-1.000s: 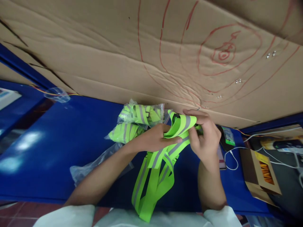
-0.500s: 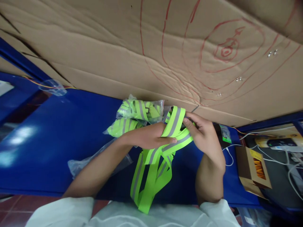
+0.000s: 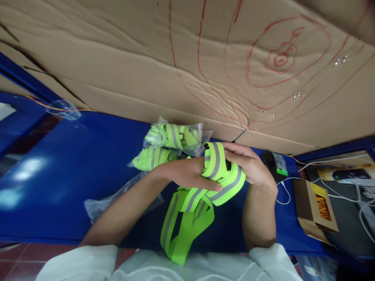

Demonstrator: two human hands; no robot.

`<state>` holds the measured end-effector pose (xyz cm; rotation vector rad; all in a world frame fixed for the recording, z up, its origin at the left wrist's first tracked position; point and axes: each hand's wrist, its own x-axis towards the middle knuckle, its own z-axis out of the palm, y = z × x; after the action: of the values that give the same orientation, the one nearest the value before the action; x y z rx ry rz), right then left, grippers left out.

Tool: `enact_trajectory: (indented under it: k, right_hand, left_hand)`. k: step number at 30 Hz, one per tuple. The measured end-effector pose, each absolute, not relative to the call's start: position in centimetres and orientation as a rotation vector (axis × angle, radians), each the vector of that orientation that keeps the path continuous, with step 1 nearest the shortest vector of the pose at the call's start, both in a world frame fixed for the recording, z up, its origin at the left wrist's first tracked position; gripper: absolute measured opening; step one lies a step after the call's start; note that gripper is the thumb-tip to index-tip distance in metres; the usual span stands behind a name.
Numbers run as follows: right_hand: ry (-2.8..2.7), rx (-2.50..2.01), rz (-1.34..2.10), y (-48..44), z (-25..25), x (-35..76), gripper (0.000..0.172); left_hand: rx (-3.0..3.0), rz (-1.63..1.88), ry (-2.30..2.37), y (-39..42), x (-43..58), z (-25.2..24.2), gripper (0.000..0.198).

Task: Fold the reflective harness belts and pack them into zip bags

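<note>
A neon-yellow reflective strap [image 3: 190,224] with a grey stripe is bunched between both hands, its long loops hanging toward my lap. My left hand [image 3: 195,174] grips the bundle from the left, thumb laid across the front. On the other side, my right hand [image 3: 244,162] is closed around the folded upper loops, some fingers hidden behind them. Beyond the left hand lie two clear zip bags of similar straps, an upper bag [image 3: 175,134] and a lower bag [image 3: 154,157]. Under my left forearm is a flattened clear plastic bag [image 3: 108,201].
A cardboard panel [image 3: 131,70] with red drawn curves rises behind the blue table [image 3: 73,156]. To the right stand an open brown box [image 3: 306,195], a small green-edged packet [image 3: 280,164] and white cables [image 3: 288,195]. A clear plastic cup [image 3: 66,110] lies at the far left.
The strap's upper loops have been folded down into a tighter bundle. My right hand has moved slightly lower, its fingers now further behind the strap. The hanging loops stay nearly in place.
</note>
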<state>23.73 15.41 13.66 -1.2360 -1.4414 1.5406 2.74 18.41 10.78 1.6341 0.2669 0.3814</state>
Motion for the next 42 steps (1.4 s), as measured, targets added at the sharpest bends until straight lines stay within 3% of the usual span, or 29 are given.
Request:
enact_trajectory:
  k: [2,6,9,13,18,21,27,35,38,42]
  right_hand:
    - [-1.406,-1.267,1.502,15.6,13.4,23.6,0.034]
    - [-1.775,-1.284,0.963,15.7,13.5,24.0,0.019]
    - [-2.141,-1.136,0.853,15.0,14.2,24.4,0.028]
    - [-2.356,-1.208,0.826,13.9,14.4,24.1,0.066]
    - [-2.392,-1.261,0.794,14.3,13.3,24.2,0.041]
    - [-2.329,-1.323,0.746,14.7,13.3,24.8,0.034]
    - [-1.983,-1.522,0.882,14.9,14.6,25.9,0.038]
    - [-1.471,-1.343,1.471,14.4,15.2,28.3,0.032]
    - [-1.326,-1.258,1.635,15.1,14.4,28.3,0.038]
    - [-1.202,-1.148,1.884,17.2,11.8,25.9,0.059]
  left_hand:
    - [1.592,0.416,0.29,17.9,3.3,10.5,0.021]
    - [1.644,0.496,0.435,17.4,3.8,10.0,0.028]
    - [1.736,0.493,0.438,17.7,3.4,9.8,0.034]
    - [1.721,0.407,0.344,18.5,2.8,9.3,0.027]
    - [1.542,0.295,0.43,18.8,3.2,8.1,0.031]
    - [1.16,0.282,0.433,18.1,4.5,8.0,0.037]
    - [0.696,0.271,0.376,16.6,6.2,8.6,0.042]
    - [1.283,0.212,0.357,17.3,4.8,7.8,0.031]
    - [1.507,0.275,0.38,18.0,3.6,8.9,0.026]
    - [1.741,0.367,0.396,18.2,2.2,10.5,0.024]
